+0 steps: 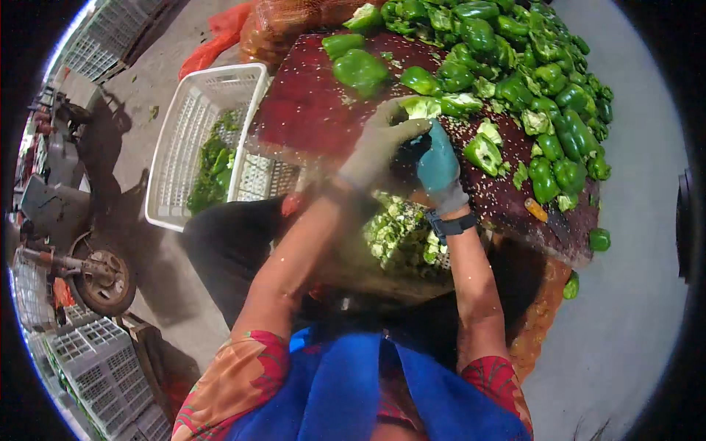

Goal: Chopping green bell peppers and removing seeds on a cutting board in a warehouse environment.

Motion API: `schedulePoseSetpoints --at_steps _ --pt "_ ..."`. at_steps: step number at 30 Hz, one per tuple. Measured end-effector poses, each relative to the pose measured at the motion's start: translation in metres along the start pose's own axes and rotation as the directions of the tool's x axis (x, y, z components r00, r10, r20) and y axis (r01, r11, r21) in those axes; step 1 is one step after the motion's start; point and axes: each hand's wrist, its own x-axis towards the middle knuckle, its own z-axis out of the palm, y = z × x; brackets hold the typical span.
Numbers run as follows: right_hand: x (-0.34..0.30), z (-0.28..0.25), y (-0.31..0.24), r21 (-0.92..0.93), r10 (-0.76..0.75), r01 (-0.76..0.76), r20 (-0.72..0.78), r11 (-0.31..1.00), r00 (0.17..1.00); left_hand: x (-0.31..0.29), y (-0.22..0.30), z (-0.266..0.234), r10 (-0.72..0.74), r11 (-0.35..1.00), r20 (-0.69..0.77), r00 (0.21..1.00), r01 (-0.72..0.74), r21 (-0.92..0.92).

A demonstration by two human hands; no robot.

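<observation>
My left hand (379,140), in a pale greyish glove, is closed on an opened green bell pepper (422,108) whose pale inside shows, over the dark red board (309,103). Close beside it, my right hand (439,165) in a teal glove has its fingers pressed together; whatever they hold is hidden. A cut pepper piece (482,153) lies right of my right hand. Whole and split green peppers (544,88) are heaped along the board's far right side. Below my hands, between my knees, pale pepper cores and scraps (401,231) fill a container.
A white plastic crate (165,173) holding green pepper pieces stands on the floor at left. Behind the board lies a full orange mesh sack (283,29). An orange-handled tool (536,210) rests near the board's right edge. Stacked crates (99,371) and a wheeled vehicle (103,275) stand far left.
</observation>
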Motion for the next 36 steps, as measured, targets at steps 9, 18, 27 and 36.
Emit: schedulePoseSetpoints --at_steps 9,18,27,36 --pt "-0.025 -0.01 -0.037 -0.199 -0.056 0.036 -0.095 0.979 0.994 -0.019 0.05 0.033 -0.058 0.795 0.22 0.974 -0.088 0.6" --pt "-0.055 0.042 -0.088 -0.567 -0.28 0.166 -0.118 0.807 0.953 -0.036 0.052 0.038 0.317 0.295 0.345 0.884 -0.437 0.85" --pt "-0.064 0.062 -0.132 -0.726 0.348 -0.316 -0.112 0.611 0.931 -0.043 0.082 0.017 0.196 0.467 0.658 0.727 -0.659 0.59" --pt "-0.058 0.006 -0.078 -0.08 0.517 -0.524 -0.098 0.848 0.851 -0.042 0.065 0.025 -0.131 -0.011 0.683 0.718 -0.69 0.723"
